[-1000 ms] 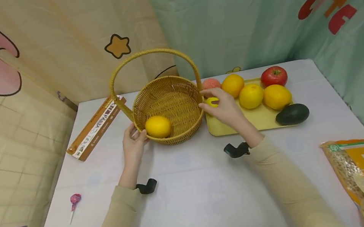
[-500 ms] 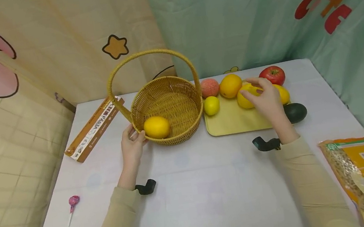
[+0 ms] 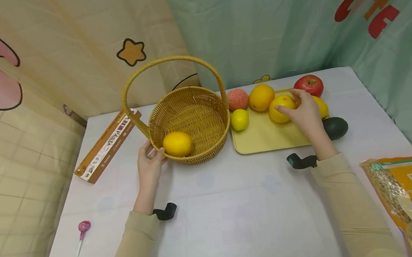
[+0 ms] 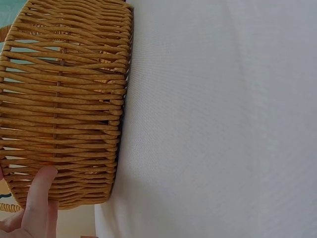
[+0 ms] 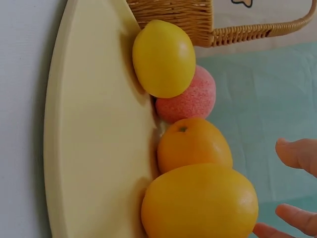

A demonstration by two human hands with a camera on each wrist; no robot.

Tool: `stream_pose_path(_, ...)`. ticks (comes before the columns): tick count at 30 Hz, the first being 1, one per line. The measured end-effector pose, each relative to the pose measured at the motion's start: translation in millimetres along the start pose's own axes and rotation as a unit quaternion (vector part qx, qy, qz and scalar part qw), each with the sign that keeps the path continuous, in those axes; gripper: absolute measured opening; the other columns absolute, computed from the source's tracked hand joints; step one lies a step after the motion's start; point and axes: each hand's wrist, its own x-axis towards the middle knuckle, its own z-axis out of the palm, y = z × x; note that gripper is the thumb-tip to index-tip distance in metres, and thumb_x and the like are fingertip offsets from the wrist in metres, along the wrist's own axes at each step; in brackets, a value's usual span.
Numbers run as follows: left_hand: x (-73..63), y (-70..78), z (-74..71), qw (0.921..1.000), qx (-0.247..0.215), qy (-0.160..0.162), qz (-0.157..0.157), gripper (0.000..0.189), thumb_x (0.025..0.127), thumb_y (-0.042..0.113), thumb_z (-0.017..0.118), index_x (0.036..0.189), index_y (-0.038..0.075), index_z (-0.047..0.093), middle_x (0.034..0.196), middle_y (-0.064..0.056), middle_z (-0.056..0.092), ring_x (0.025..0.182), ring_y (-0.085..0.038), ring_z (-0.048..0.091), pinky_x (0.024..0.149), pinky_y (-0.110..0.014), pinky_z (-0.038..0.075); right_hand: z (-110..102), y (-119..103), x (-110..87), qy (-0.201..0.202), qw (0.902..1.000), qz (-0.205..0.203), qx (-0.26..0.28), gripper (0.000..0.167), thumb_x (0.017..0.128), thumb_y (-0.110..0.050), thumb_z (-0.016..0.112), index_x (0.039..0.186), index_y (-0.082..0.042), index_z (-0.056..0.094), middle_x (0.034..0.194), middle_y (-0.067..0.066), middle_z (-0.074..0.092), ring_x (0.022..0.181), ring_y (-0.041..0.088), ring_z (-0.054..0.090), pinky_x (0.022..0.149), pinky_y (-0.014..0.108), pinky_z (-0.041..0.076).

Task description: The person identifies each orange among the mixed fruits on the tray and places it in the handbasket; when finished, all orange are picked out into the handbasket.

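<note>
We see the white table (image 3: 217,214) bearing a wicker basket (image 3: 189,122), and beside it a yellow tray (image 3: 266,138) of fruit. Our left hand (image 3: 149,167) rests against the basket's near wall, fingers touching the weave, one yellow fruit (image 3: 178,144) lying inside just beyond them. Our right hand (image 3: 305,112) curls its fingers about the large yellow citrus (image 3: 281,107) on the tray, between an orange (image 3: 261,97) and a red apple (image 3: 309,84). The small lemon (image 3: 239,119) lies near the basket.
</note>
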Motion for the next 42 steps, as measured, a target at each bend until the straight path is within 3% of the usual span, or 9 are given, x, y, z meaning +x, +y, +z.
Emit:
stream_pose_path(8, 1.1, -2.2, -0.9, 1.0, -0.001, 0.009, 0.0, 0.062, 0.099, 0.009, 0.055, 0.154, 0.006, 0.027, 0.154, -0.013, 0.038, 0.128, -0.027, 0.053, 0.083, -0.018, 0.059, 15.5, 2.1, 3.7, 0.012, 0.9986, 0.008, -0.051, 0.076, 0.092, -0.027, 0.069, 0.153, -0.002, 0.029, 0.154, 0.024, 0.035, 0.138, 0.043, 0.029, 0.119, 0.056, 0.028)
stream_pose_path(13, 1.3, -2.8, -1.2, 1.0, -0.001, 0.008, 0.0, 0.062, 0.099, 0.009, 0.056, 0.154, 0.006, 0.026, 0.153, -0.014, 0.039, 0.127, -0.027, 0.053, 0.084, -0.02, 0.059, 22.9, 5.1, 4.0, 0.033, 0.9971, -0.003, -0.069, 0.074, 0.09, -0.022, 0.071, 0.151, -0.001, 0.034, 0.153, 0.025, 0.036, 0.134, 0.045, 0.028, 0.114, 0.057, 0.029)
stream_pose_path(22, 1.3, -2.4, -0.8, 1.0, 0.0, 0.008, 0.001, 0.062, 0.099, 0.011, 0.056, 0.154, 0.008, 0.027, 0.153, -0.011, 0.039, 0.128, -0.025, 0.054, 0.083, -0.019, 0.059, 38.4, 11.9, -0.1, 0.066, 0.997, 0.006, -0.039, 0.078, 0.086, -0.019, 0.076, 0.15, -0.001, 0.034, 0.147, 0.024, 0.032, 0.138, 0.04, 0.026, 0.12, 0.05, 0.027)
stream_pose_path(29, 1.9, -2.8, -1.0, 1.0, 0.0, 0.008, -0.002, 0.063, 0.099, 0.011, 0.056, 0.154, 0.008, 0.026, 0.154, -0.011, 0.039, 0.128, -0.025, 0.053, 0.084, -0.021, 0.059, 45.4, 16.6, 0.4, 0.076, 0.997, -0.008, -0.007, 0.079, 0.084, -0.014, 0.077, 0.148, 0.0, 0.033, 0.148, 0.024, 0.034, 0.138, 0.038, 0.032, 0.124, 0.044, 0.024)
stream_pose_path(38, 1.0, -1.2, -0.3, 1.0, 0.003, 0.003, -0.003, 0.062, 0.1, 0.011, 0.056, 0.154, 0.008, 0.026, 0.154, -0.012, 0.038, 0.129, -0.026, 0.053, 0.093, -0.03, 0.058, 41.0, 13.6, -5.8, 0.064, 0.9975, 0.029, 0.007, 0.082, 0.085, -0.021, 0.077, 0.15, -0.003, 0.031, 0.154, 0.02, 0.034, 0.139, 0.036, 0.034, 0.124, 0.046, 0.026)
stream_pose_path(42, 1.3, -0.7, -0.4, 1.0, 0.002, 0.003, -0.003, 0.062, 0.099, 0.011, 0.056, 0.154, 0.007, 0.027, 0.154, -0.012, 0.038, 0.129, -0.026, 0.053, 0.092, -0.03, 0.058, 36.4, 7.6, -11.0, 0.068, 0.9975, 0.02, 0.008, 0.081, 0.085, -0.023, 0.078, 0.149, -0.003, 0.033, 0.15, 0.02, 0.038, 0.136, 0.036, 0.037, 0.121, 0.047, 0.03)
